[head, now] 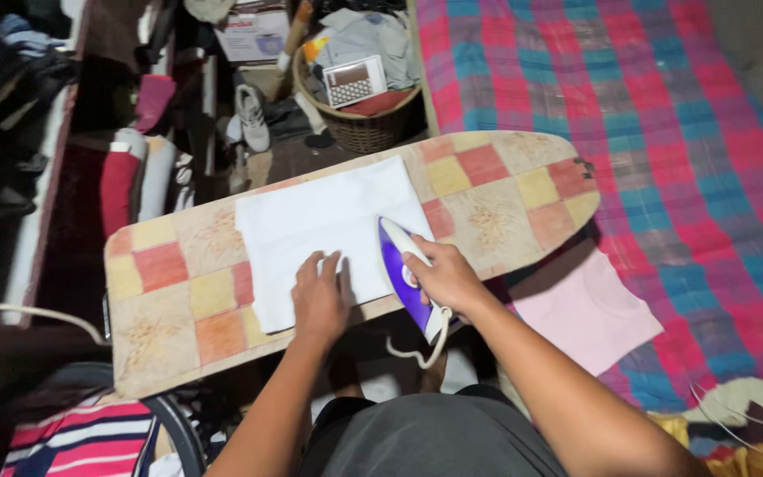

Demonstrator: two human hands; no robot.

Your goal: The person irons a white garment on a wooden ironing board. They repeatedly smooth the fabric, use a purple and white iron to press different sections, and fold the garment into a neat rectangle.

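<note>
Left hand (319,299), fingers spread flat, pins the white cloth (324,234) at board centre (178,291), steadying it while the right hand (446,276), at three o'clock, grips the purple iron (402,269).

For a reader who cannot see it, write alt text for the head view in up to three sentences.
A person's right hand grips a purple and white iron on a folded white cloth, which the left hand presses flat on a checked ironing board. A pink garment lies on the plaid blanket beside it, and a wicker basket stands behind.
</note>
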